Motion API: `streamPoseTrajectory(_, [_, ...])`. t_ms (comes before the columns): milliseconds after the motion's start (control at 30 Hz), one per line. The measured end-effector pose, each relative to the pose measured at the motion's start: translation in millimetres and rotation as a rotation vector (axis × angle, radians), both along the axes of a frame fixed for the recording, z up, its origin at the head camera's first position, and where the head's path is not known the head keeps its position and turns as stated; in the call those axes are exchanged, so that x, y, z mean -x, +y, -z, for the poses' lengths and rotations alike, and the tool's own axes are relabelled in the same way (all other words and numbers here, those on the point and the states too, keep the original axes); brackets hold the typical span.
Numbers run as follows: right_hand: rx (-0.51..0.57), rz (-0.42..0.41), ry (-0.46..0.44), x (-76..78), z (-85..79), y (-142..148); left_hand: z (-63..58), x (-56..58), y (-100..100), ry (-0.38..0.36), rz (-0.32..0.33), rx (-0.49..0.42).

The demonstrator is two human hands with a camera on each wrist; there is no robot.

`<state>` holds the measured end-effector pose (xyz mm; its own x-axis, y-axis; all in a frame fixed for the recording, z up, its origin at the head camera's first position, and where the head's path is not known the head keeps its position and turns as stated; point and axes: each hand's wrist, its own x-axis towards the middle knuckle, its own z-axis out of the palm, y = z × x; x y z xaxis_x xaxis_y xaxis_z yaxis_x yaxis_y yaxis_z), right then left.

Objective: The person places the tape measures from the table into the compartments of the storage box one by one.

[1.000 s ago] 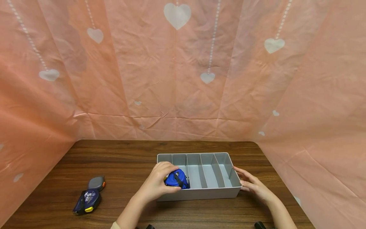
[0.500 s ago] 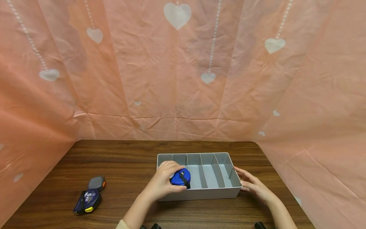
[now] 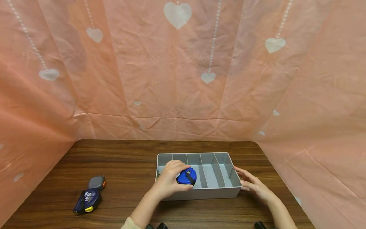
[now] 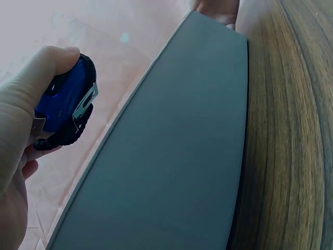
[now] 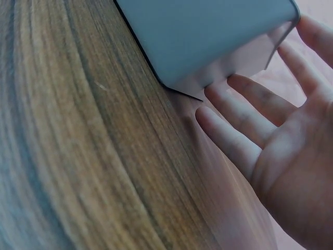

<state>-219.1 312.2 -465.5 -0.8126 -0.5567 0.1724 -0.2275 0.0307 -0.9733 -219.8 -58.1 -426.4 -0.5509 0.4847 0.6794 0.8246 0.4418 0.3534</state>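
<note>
My left hand [image 3: 169,180] grips a blue tape measure [image 3: 186,176] with a black strap, thumb on the near side and fingers over the far side. The tape measure is held over the left half of a grey divided box [image 3: 204,193]. In the left wrist view, the tape measure [image 4: 65,99] is above the box's rim, with its metal clip and cord showing. At the box's right end, my right hand [image 3: 253,187] rests its extended fingertips on the outer wall. The right wrist view shows those spread fingers [image 5: 239,112] against the box's end.
On the table's left lie a dark blue tape measure [image 3: 87,201] with a yellow button and a smaller grey one [image 3: 96,183] with an orange part, close together. A pink curtain with hearts [image 3: 177,95] encloses the wooden table [image 3: 128,159] at the back and sides.
My left hand has carried the blue tape measure rightward and slightly up, from the box's left compartments toward its middle. My right hand and the box have stayed in place.
</note>
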Motion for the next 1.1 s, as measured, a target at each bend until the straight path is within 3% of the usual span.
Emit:
streamPoseTrajectory(367, [-0.007, 0.006, 0.002, -0.1, 0.2, 1, 4.8, 0.6, 15, -0.032, -0.044, 0.032])
streamPoseTrajectory(900, [0.012, -0.007, -0.003, 0.5, 1.3, 1, 11.0, 1.3, 30, -0.089, -0.175, 0.139])
streamPoseTrajectory(1100, [0.017, -0.012, -0.002, 1.0, 2.1, 1, 12.2, 3.9, 35, -0.052, -0.207, 0.215])
